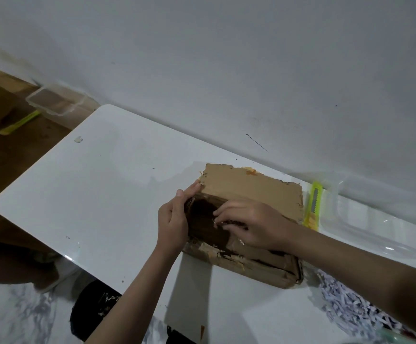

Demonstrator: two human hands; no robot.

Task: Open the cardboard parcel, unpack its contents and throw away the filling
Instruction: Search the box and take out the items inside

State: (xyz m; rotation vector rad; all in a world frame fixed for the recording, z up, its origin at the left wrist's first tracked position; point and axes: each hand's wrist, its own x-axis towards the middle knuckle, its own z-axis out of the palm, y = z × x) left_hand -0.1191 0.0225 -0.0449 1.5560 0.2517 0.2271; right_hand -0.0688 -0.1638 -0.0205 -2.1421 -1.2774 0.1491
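On the white table (83, 184), both hands' curled fingers (223, 214) grip the cardboard parcel (251, 192)

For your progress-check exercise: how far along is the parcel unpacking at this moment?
Looks done: the cardboard parcel has one flap up, and shredded paper filling lies on the white table. The yellow utility knife lies beside the parcel. In hand: the left hand grips the parcel's edge while the right hand reaches into the dark opening. Left: no contents are visible outside; the filling is not binned.
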